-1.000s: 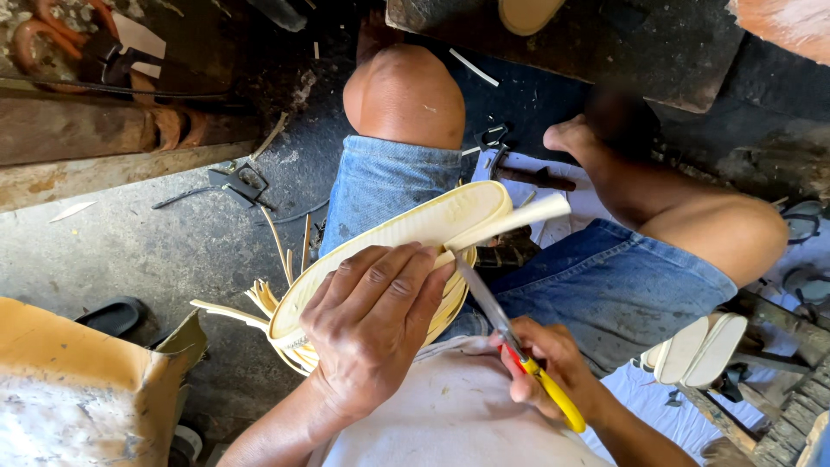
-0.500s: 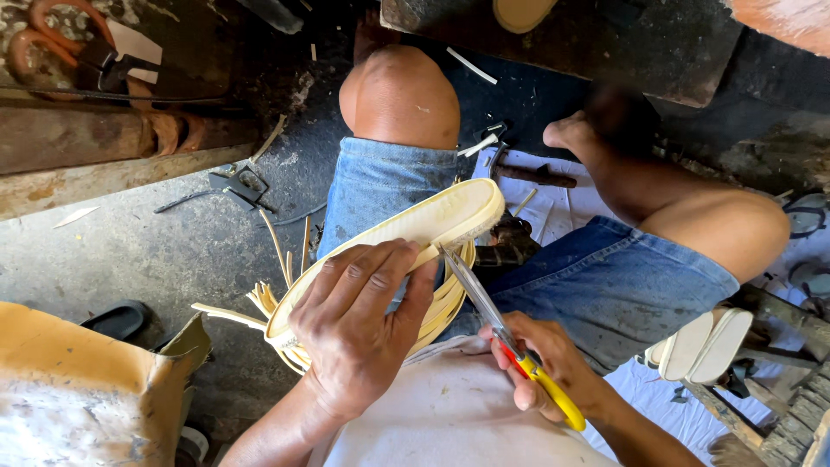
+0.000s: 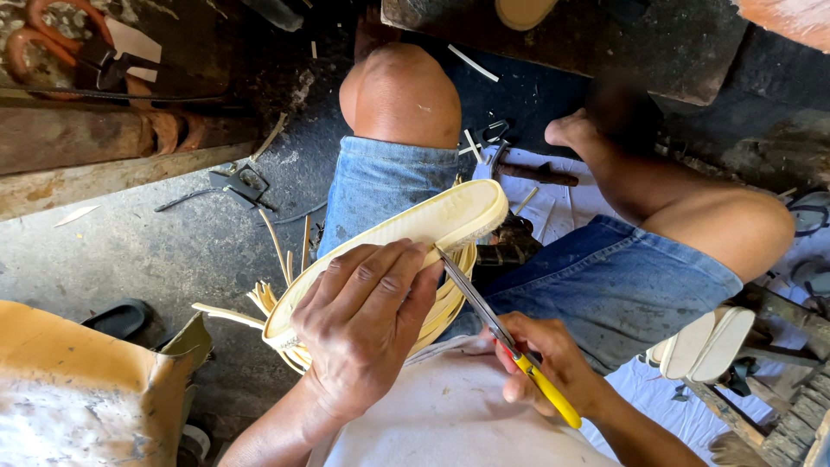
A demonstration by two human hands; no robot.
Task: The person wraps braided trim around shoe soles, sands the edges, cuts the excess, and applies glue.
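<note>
My left hand [image 3: 363,324] presses down on a cream shoe sole [image 3: 432,220] that rests across my lap, fingers spread over its middle. My right hand [image 3: 549,367] grips scissors with red and yellow handles [image 3: 506,337]; the blades touch the sole's edge just beside my left fingertips. Thin cream trimmed strips [image 3: 268,303] curl out from under the sole on the left and hang below it.
I sit on a concrete floor in denim shorts, knees apart. A hammer [image 3: 536,173] lies on white cloth between my legs. Two more soles [image 3: 705,346] stand at the right. A tan sheet [image 3: 78,389] lies bottom left, a black sandal [image 3: 117,318] beside it, and metal scraps [image 3: 242,183] lie ahead.
A long strip that stuck out at the sole's far end one second ago is gone. The scissors have worked along the sole's edge toward my left fingers.
</note>
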